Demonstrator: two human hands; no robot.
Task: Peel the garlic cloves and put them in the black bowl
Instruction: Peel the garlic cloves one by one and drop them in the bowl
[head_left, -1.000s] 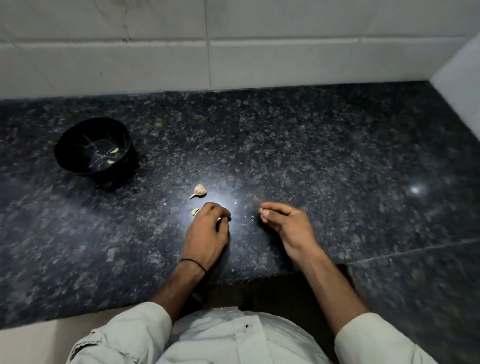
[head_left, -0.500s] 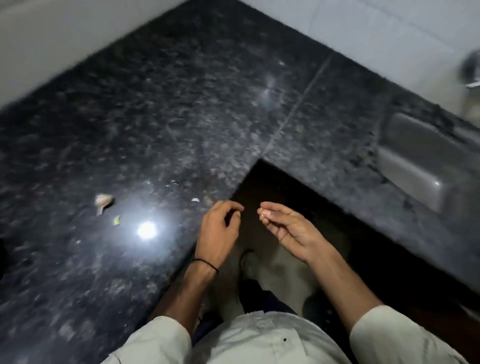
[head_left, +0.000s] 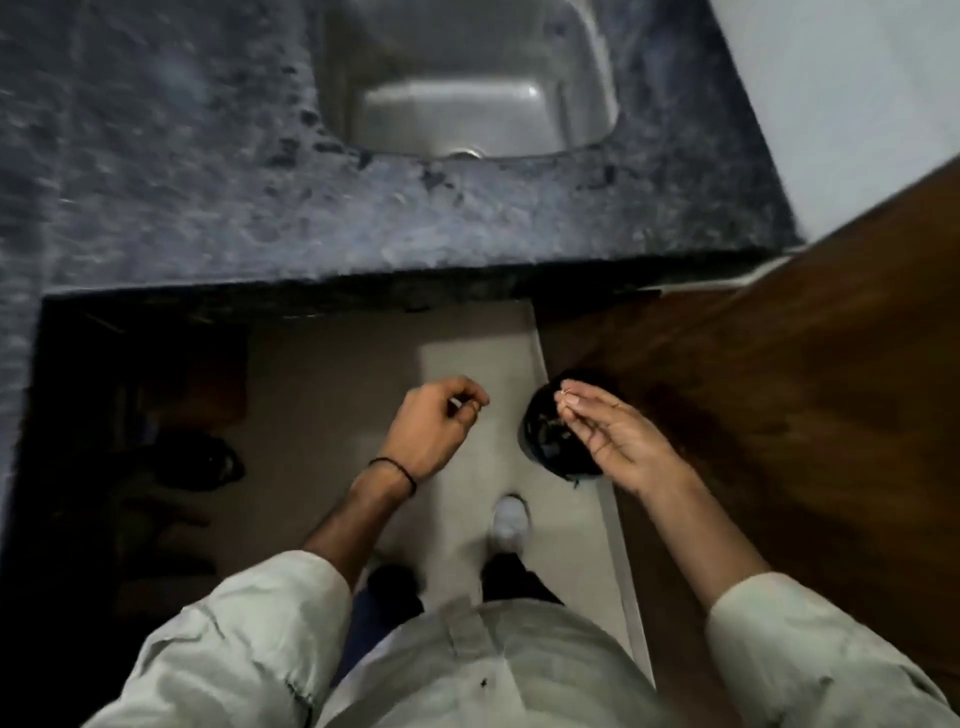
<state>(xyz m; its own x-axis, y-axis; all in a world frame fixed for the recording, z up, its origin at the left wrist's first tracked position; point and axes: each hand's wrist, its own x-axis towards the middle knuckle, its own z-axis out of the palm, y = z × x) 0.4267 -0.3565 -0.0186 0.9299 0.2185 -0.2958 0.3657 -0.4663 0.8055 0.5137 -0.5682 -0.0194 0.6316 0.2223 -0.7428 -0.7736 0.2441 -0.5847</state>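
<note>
My left hand (head_left: 431, 431) hovers over the floor, its fingers curled round a small pale garlic clove (head_left: 456, 402) of which only a sliver shows. My right hand (head_left: 618, 441) is held palm up to its right, thumb and fingertips pinching a thin scrap of garlic peel (head_left: 566, 388). That scrap hangs above a round black bin (head_left: 543, 452) standing on the floor, which my right hand partly covers. The black bowl and the other garlic pieces are out of view.
A dark granite counter (head_left: 182, 182) with a steel sink (head_left: 467, 93) runs across the top. A brown wooden door (head_left: 779, 389) stands at the right. Below are the pale floor, my white shoe (head_left: 509, 522) and dark objects (head_left: 197, 462) under the counter at left.
The view has swung right, away from the bowl and the garlic on the counter, to the sink and floor. Both hands left the counter and now hang over the floor, the right one above the bin.
</note>
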